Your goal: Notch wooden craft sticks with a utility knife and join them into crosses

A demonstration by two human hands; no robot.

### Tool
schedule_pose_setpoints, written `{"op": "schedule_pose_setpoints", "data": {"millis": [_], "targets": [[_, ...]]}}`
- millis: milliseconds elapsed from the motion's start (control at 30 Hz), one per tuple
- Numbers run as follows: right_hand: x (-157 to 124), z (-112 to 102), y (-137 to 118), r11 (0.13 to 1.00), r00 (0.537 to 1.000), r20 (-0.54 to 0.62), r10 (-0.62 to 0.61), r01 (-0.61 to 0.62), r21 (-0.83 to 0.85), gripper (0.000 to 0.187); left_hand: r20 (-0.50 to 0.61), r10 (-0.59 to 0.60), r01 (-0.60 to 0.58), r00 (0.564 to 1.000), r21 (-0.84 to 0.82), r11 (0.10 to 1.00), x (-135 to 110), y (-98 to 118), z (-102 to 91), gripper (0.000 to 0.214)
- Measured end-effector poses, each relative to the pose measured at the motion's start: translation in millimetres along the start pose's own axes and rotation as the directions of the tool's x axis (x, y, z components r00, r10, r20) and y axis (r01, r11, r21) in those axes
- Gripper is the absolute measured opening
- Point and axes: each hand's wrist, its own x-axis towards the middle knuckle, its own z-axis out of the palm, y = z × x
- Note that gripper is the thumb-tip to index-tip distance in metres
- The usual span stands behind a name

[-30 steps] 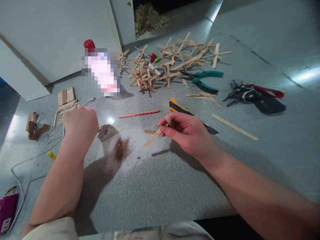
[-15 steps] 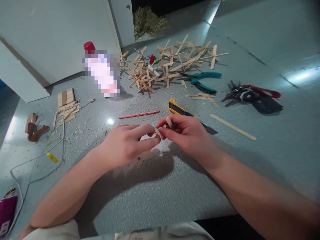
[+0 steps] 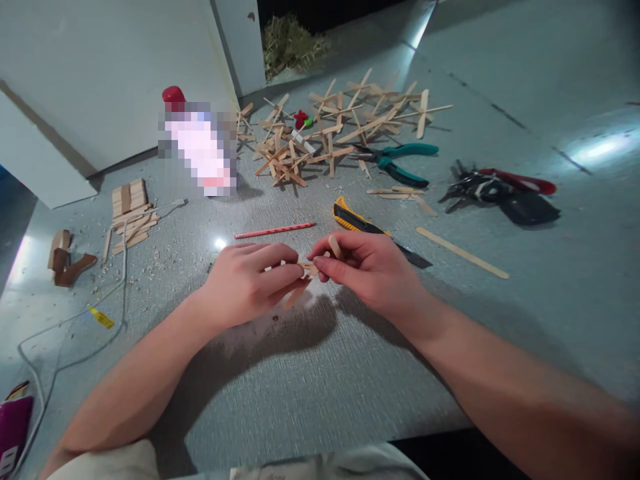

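My right hand (image 3: 373, 270) pinches crossed wooden craft sticks between thumb and fingers; the rounded end of one craft stick (image 3: 335, 248) rises above the thumb. From the left, my left hand (image 3: 253, 280) closes its fingers on the same small crossed piece, its thumb mostly hidden. Part of another stick (image 3: 297, 297) slants down beneath the left fingers. Just behind the right hand lies a yellow and black utility knife (image 3: 360, 220), partly covered by the knuckles. A red pencil (image 3: 275, 231) rests beyond the left hand.
Many crossed craft sticks (image 3: 330, 150) are heaped at the back. Teal-handled pliers (image 3: 405, 163), keys (image 3: 500, 190) and a loose stick (image 3: 463, 252) lie to the right. Stacked sticks (image 3: 131, 203), a white cable (image 3: 125, 267) and cardboard (image 3: 67, 259) sit left, near a blurred red-capped bottle (image 3: 173, 95).
My left fingers have drawn together on the crossed sticks, and a stick now shows below them. The right hand keeps its pinch. The view has shifted slightly.
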Motion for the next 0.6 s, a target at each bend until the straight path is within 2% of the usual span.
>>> {"op": "schedule_pose_setpoints", "data": {"millis": [133, 267, 500, 600], "targets": [[-0.6, 0.2, 0.5, 1.0, 1.0, -0.003, -0.016, 0.016, -0.006, 0.01, -0.023, 0.005, -0.007, 1.0, -0.105, 0.994, -1.7, 1.7, 5.9, 0.015], [-1.0, 0.4, -0.3, 0.999, 0.999, -0.006, -0.033, 0.033, -0.003, 0.009, -0.035, 0.01, -0.014, 0.999, -0.112, 0.994, -5.1, 3.2, 8.5, 0.01], [-4.9, 2.4, -2.6, 0.995, 0.995, -0.046, -0.089, 0.087, -0.043, 0.011, -0.017, -0.198, 0.192, 0.98, -0.181, 0.965, -2.7, 8.9, 7.4, 0.006], [-5.6, 2.9, -1.5, 0.994, 0.993, -0.056, -0.101, 0.099, -0.046, 0.012, -0.049, -0.191, 0.18, 0.98, -0.183, 0.967, -2.4, 9.6, 8.7, 0.003]]}}
